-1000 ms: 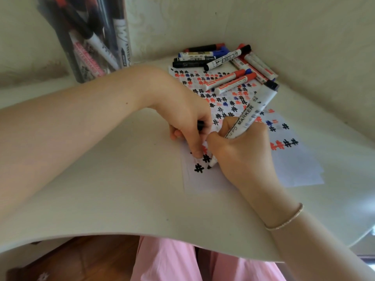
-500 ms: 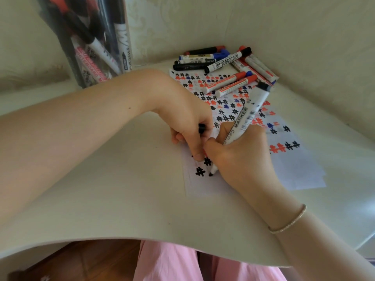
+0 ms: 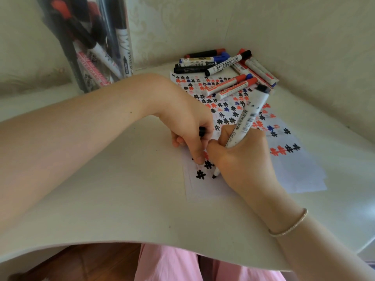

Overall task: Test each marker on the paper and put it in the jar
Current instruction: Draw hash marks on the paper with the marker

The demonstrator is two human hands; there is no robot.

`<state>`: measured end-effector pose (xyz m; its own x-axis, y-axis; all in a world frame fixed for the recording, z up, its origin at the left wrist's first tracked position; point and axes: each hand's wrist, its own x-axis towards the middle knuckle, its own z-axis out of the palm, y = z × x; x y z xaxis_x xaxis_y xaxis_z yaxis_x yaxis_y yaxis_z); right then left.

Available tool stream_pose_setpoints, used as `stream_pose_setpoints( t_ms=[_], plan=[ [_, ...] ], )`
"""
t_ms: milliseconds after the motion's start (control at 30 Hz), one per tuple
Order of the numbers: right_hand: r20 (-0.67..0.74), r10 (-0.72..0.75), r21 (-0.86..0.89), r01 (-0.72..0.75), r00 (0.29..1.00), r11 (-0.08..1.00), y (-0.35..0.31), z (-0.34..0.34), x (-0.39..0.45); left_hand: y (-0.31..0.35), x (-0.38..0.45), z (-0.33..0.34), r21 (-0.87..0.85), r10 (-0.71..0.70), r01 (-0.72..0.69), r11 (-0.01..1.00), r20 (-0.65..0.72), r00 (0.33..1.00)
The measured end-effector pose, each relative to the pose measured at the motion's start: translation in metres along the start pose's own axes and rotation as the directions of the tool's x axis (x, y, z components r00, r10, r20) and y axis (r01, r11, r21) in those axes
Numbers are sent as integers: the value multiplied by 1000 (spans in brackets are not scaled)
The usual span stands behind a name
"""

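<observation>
Upper left of the frame: clear jar stands on the table by the wall, several markers inside, caps mostly up. Left forearm crosses from the left edge to mid-frame; left hand has fingers curled, forefinger tip pressing down on the paper, and a small black cap tucked in the curled fingers. Just right of it, touching knuckle to knuckle, right hand grips the white marker in a writing hold, barrel tilted up toward upper right, black end at top, black tip on the paper at frame centre. Fresh black hash mark just left of the tip, another just above it. Paper runs from centre to upper right, covered in black, red and blue hash marks. Upper right of centre: pile of untested markers on the far end of the paper, in the wall corner, black, blue and red caps. Thin bracelet on the right wrist, lower right. Pink fabric below the table edge, bottom centre.
</observation>
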<state>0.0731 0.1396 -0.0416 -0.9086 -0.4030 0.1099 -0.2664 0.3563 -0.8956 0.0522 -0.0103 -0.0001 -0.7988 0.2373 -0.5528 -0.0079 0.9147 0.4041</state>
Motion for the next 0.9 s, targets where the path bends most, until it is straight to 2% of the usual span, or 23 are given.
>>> stream_pose_setpoints(
  t_ms=[167, 267, 400, 667, 833, 900],
  plan=[
    [5, 14, 131, -15, 1000, 991, -2, -2, 1, -1, 1, 1, -3, -3, 3, 1000, 2, 1000],
    [14, 3, 83, -4, 1000, 997, -1, 1, 0, -1, 1, 0, 3, 2, -2, 1000, 2, 1000],
    [-55, -32, -4, 32, 998, 999, 3, 3, 1, -1, -1, -1, -8, 19, -19, 1000, 12, 1000],
    [55, 6, 132, -13, 998, 991, -1, -1, 0, 0, 1, 0, 21, 3, -3, 1000, 10, 1000],
    [-40, -59, 7, 59, 997, 998, 4, 4, -1, -1, -2, 0, 15, 21, -22, 1000, 19, 1000],
    [-35, -31, 53, 33, 999, 998, 3, 1, 2, 0, -1, 0, 12, 16, -16, 1000, 24, 1000]
  ],
)
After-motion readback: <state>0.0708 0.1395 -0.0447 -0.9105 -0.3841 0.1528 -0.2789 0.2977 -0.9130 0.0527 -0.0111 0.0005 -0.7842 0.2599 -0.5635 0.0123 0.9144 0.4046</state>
